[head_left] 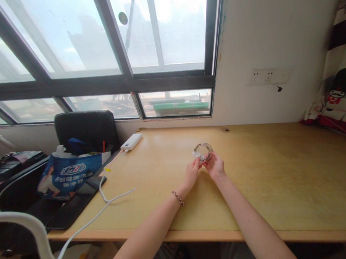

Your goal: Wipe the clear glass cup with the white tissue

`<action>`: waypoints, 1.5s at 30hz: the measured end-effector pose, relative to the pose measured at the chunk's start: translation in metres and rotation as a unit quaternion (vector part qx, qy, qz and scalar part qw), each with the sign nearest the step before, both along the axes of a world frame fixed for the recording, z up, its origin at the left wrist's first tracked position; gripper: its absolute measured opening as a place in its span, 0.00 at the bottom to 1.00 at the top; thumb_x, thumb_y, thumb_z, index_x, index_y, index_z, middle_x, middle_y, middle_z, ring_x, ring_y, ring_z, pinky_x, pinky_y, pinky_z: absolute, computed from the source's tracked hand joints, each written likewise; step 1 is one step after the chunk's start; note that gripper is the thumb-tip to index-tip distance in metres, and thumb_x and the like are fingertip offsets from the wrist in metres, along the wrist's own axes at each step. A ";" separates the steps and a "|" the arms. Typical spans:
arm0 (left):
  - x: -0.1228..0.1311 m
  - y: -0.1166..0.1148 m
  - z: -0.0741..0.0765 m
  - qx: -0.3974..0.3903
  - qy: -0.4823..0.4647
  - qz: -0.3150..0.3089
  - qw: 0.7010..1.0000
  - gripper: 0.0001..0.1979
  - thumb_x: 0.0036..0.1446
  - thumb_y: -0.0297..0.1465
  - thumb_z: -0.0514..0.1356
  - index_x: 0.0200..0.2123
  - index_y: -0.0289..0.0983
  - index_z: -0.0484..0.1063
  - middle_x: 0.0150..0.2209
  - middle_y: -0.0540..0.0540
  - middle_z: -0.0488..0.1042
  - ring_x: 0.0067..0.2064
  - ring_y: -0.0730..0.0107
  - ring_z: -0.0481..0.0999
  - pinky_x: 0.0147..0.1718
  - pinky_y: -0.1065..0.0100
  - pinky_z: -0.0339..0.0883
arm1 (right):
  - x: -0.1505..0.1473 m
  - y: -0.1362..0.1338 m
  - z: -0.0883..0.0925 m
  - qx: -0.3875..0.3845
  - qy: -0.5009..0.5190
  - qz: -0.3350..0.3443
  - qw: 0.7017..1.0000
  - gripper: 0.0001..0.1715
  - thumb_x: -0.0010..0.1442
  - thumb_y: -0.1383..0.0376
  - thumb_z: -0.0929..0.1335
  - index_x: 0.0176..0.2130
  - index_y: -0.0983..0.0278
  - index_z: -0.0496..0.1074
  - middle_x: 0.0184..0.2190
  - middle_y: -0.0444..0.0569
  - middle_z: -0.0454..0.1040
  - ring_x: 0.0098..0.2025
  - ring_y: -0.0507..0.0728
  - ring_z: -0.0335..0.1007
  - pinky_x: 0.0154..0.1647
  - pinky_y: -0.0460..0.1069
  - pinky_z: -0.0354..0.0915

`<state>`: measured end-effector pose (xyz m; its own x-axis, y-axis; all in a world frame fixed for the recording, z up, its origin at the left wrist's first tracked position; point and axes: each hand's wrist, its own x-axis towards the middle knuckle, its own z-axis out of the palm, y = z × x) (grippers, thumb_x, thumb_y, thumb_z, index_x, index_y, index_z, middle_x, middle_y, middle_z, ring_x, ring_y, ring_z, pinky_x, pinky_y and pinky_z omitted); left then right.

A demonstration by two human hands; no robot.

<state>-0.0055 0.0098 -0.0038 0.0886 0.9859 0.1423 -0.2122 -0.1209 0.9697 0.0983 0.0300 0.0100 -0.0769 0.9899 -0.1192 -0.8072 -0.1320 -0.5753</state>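
Both of my hands meet over the middle of the wooden desk (268,179). Between them is a small clear glass ring-shaped dish (203,151), held just above the desk top. My left hand (191,172), with a beaded bracelet at the wrist, pinches a small white scrap against the dish's left rim. My right hand (215,166) grips the dish from below and the right, fingers curled under it.
A white power bank (131,141) with a white cable (107,197) lies at the desk's left. A dark tablet (72,205) and a blue printed bag (70,174) sit at the left edge, before a black chair (87,129). Window behind; wall sockets (263,76); patterned cloth (340,75) at right.
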 end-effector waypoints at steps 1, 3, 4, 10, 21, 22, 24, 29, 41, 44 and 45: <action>0.001 0.000 -0.001 -0.002 0.006 0.002 1.000 0.22 0.53 0.44 0.52 0.38 0.32 0.73 0.40 0.39 0.74 0.43 0.60 0.73 0.44 0.60 0.65 | 0.000 0.000 -0.001 0.004 0.000 0.000 1.000 0.13 0.56 0.62 0.59 0.23 0.63 0.63 0.18 0.43 0.69 0.19 0.51 0.63 0.20 0.46 0.60; 0.001 -0.001 -0.002 -0.002 0.012 0.007 1.000 0.22 0.54 0.44 0.51 0.38 0.32 0.73 0.40 0.39 0.74 0.43 0.61 0.73 0.44 0.60 0.65 | -0.001 0.001 -0.002 0.008 0.004 0.002 1.000 0.13 0.56 0.62 0.59 0.23 0.64 0.64 0.18 0.44 0.69 0.20 0.51 0.63 0.21 0.46 0.60; 0.001 -0.001 -0.002 0.002 0.012 0.009 1.000 0.22 0.54 0.44 0.51 0.38 0.33 0.72 0.40 0.39 0.74 0.43 0.61 0.73 0.44 0.60 0.64 | -0.001 0.002 -0.003 0.010 0.006 0.005 1.000 0.13 0.56 0.62 0.59 0.23 0.64 0.64 0.18 0.44 0.69 0.20 0.51 0.63 0.21 0.46 0.60; -0.001 -0.001 0.002 0.021 -0.003 0.037 0.999 0.22 0.55 0.44 0.50 0.38 0.33 0.72 0.41 0.40 0.74 0.43 0.62 0.72 0.44 0.62 0.64 | -0.001 0.003 -0.006 0.024 0.009 0.031 0.999 0.13 0.56 0.62 0.59 0.24 0.64 0.66 0.20 0.45 0.70 0.21 0.51 0.64 0.22 0.46 0.60; -0.018 0.012 0.007 -0.030 -0.074 0.109 0.991 0.22 0.48 0.46 0.56 0.32 0.31 0.72 0.30 0.42 0.75 0.33 0.67 0.74 0.33 0.68 0.67 | -0.004 -0.002 -0.003 0.006 -0.036 0.116 0.993 0.13 0.53 0.63 0.61 0.22 0.65 0.67 0.25 0.48 0.73 0.24 0.53 0.67 0.25 0.48 0.62; -0.020 0.013 0.008 -0.035 -0.078 0.116 0.990 0.22 0.48 0.46 0.56 0.31 0.30 0.72 0.29 0.43 0.75 0.31 0.68 0.74 0.32 0.69 0.67 | -0.003 -0.004 -0.001 0.009 -0.047 0.136 0.990 0.13 0.53 0.63 0.60 0.22 0.65 0.67 0.26 0.49 0.74 0.25 0.54 0.68 0.25 0.47 0.62; -0.023 0.015 0.009 -0.053 -0.095 0.124 0.986 0.22 0.47 0.46 0.56 0.29 0.30 0.73 0.27 0.43 0.75 0.29 0.69 0.73 0.29 0.70 0.66 | -0.004 -0.007 0.002 0.016 -0.074 0.180 0.981 0.14 0.52 0.62 0.60 0.23 0.66 0.68 0.28 0.50 0.74 0.27 0.55 0.69 0.24 0.46 0.61; -0.025 0.021 0.008 -0.107 -0.189 0.064 0.974 0.20 0.46 0.44 0.58 0.31 0.31 0.73 0.30 0.42 0.75 0.29 0.68 0.74 0.28 0.69 0.67 | -0.007 -0.010 0.007 0.012 -0.111 0.212 0.971 0.13 0.52 0.65 0.58 0.31 0.67 0.69 0.30 0.51 0.75 0.19 0.50 0.64 0.16 0.44 0.56; -0.026 0.017 0.013 -0.004 0.043 0.102 0.994 0.22 0.47 0.46 0.56 0.22 0.30 0.72 0.17 0.49 0.68 0.21 0.75 0.65 0.22 0.73 0.58 | -0.005 0.001 -0.001 -0.093 -0.059 0.054 0.993 0.11 0.53 0.68 0.62 0.20 0.66 0.63 0.12 0.40 0.64 0.09 0.43 0.49 0.06 0.40 0.42; -0.023 0.014 0.013 0.007 0.024 0.065 0.998 0.21 0.49 0.45 0.55 0.29 0.30 0.73 0.25 0.46 0.72 0.27 0.71 0.68 0.28 0.71 0.61 | -0.005 0.004 -0.004 -0.095 -0.017 -0.042 0.994 0.11 0.54 0.71 0.61 0.22 0.65 0.64 0.14 0.41 0.67 0.13 0.46 0.57 0.10 0.41 0.53; -0.021 0.013 0.013 0.016 0.022 0.053 0.998 0.21 0.49 0.45 0.55 0.31 0.31 0.73 0.28 0.46 0.73 0.30 0.70 0.69 0.30 0.71 0.62 | -0.003 0.005 -0.004 -0.099 -0.004 -0.062 0.993 0.11 0.54 0.72 0.60 0.22 0.65 0.64 0.14 0.41 0.67 0.13 0.46 0.58 0.11 0.41 0.54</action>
<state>-0.0266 0.0231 0.0092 -0.0090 0.9849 0.1731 -0.1533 -0.1724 0.9730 0.0948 0.0351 0.0061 0.0466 0.9488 -0.3125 -0.8197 -0.1425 -0.5548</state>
